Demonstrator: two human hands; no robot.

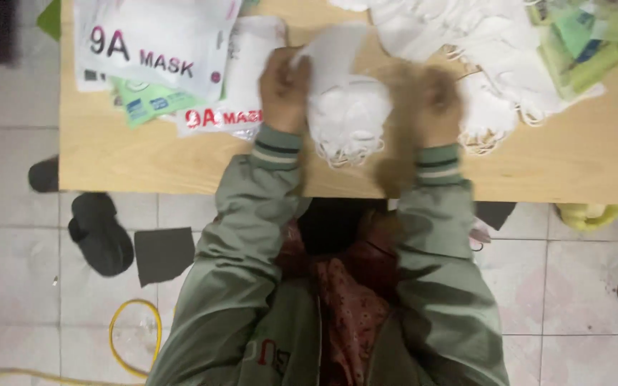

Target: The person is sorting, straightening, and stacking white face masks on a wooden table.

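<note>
My left hand (282, 89) grips the top corner of a white mask (330, 53) that stands up from a small stack of white masks (348, 118) on the wooden table (180, 161). My right hand (434, 104) is blurred by motion at the right side of that stack, fingers curled; whether it holds anything I cannot tell. Both arms wear green jacket sleeves with striped cuffs.
White printed packaging bags (159, 43) and a green packet (144, 104) lie at the table's left. A heap of loose white masks (481, 50) and green packets (581, 50) fill the right. Below the table edge are tiled floor, dark slippers (101, 232) and a yellow cable (134, 336).
</note>
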